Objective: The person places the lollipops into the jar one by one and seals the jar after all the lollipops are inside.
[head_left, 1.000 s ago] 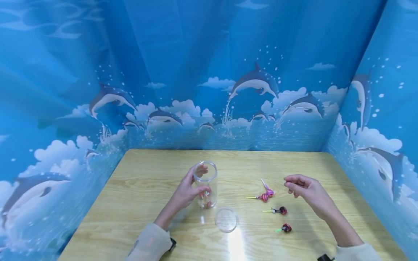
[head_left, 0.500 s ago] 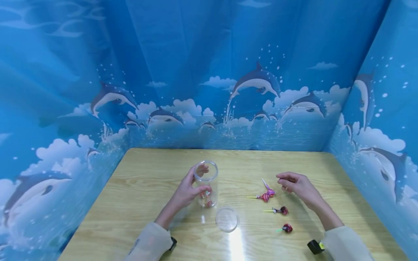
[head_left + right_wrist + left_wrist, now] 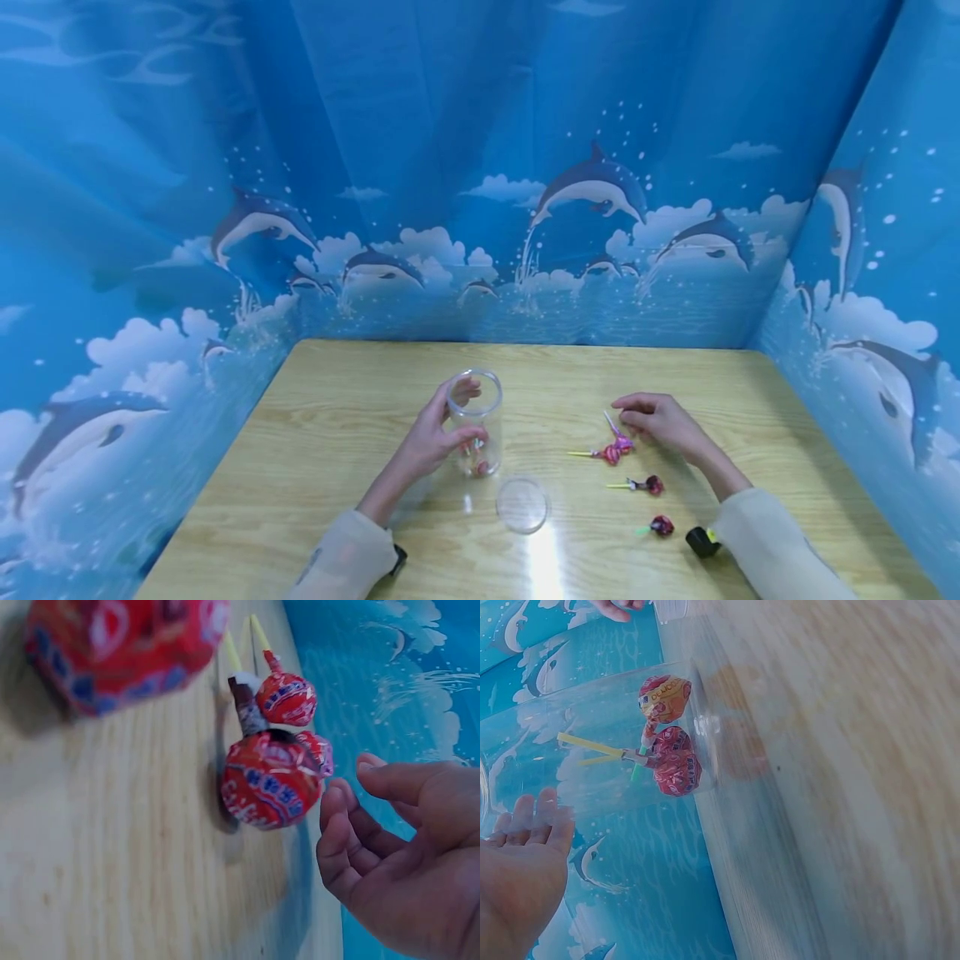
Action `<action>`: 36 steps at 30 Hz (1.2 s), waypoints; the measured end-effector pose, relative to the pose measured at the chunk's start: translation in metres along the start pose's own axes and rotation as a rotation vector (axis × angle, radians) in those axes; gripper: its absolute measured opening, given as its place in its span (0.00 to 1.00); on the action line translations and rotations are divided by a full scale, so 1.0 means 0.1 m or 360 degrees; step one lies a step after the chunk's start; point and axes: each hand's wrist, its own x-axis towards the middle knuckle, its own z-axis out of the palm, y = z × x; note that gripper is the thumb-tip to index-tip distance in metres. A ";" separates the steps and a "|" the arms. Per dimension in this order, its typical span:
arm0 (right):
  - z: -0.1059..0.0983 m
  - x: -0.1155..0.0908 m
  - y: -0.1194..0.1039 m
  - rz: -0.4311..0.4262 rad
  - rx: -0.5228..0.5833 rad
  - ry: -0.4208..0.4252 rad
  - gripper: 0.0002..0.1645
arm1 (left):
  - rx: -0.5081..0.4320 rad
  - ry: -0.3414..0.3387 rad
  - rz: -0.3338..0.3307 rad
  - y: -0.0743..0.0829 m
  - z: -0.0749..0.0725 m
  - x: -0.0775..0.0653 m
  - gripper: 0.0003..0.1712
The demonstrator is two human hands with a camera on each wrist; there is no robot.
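Clear jar [image 3: 492,423] — left hand [image 3: 433,432] holding it; right hand [image 3: 662,422] near purple lollipop [image 3: 622,443].

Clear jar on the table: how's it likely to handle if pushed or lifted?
The clear jar looks tall and narrow, so a push near the rim could tip it. Its smooth, glossy wall may be a bit slippery. It's probably light for its size: it looks thin-walled, with just a few lollipops at the bottom.
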 end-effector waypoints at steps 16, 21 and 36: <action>0.06 0.19 0.07 -0.0163 -0.0359 -0.0170 0.17 | 0.0023 -0.0009 -0.0017 0.01 -0.01 -0.01 0.48; 0.07 0.21 0.09 -0.0191 -0.0443 -0.0184 0.17 | 0.0023 -0.0012 -0.0008 0.01 0.00 -0.01 0.48; -0.09 0.02 0.10 -0.0053 -0.0531 -0.0065 0.05 | 0.0028 -0.0006 -0.0011 0.01 0.00 -0.01 0.48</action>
